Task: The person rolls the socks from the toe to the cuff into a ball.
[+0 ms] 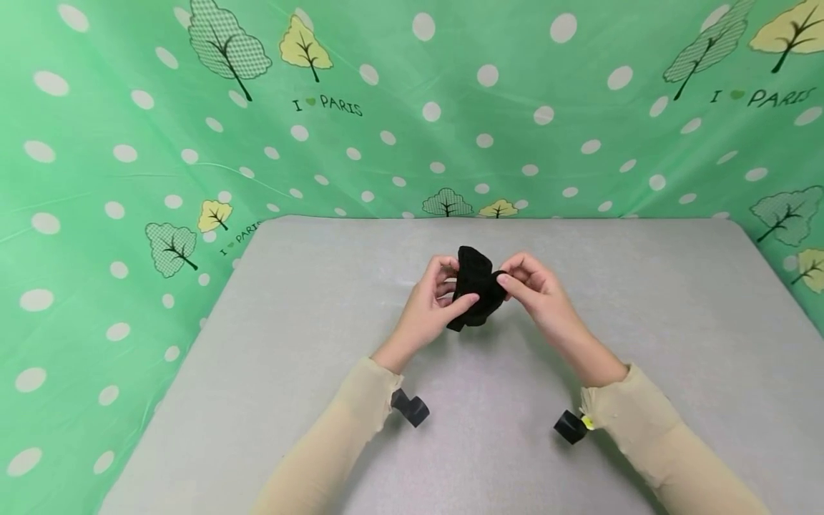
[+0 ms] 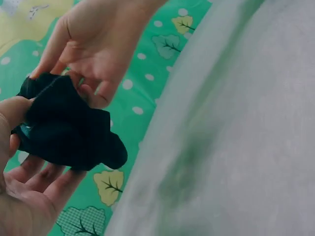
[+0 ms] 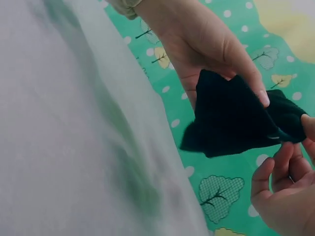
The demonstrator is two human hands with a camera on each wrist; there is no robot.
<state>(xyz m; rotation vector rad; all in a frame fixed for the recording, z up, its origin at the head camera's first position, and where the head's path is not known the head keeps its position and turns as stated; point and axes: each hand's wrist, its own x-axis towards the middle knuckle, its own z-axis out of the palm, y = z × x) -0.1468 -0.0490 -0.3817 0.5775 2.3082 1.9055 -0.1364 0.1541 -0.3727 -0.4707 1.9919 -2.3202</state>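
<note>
A grey table point(image 1: 322, 357) stands before a green dotted curtain point(image 1: 129, 143). Above its middle, both forearms come in from below. The left hand point(image 1: 430, 304) and the right hand point(image 1: 536, 290) each pinch a crumpled black cloth point(image 1: 475, 286) between them. The cloth's long axis stands nearly upright, lifted off the table

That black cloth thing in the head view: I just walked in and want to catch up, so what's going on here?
A person in beige sleeves holds a small black fabric piece, possibly a sock, up above the grey table. The left hand grips it from one side with thumb across the front, while the right hand pinches its other edge. The fabric is bunched between them, clear of the tabletop. A green spotted backdrop surrounds the table.
</note>
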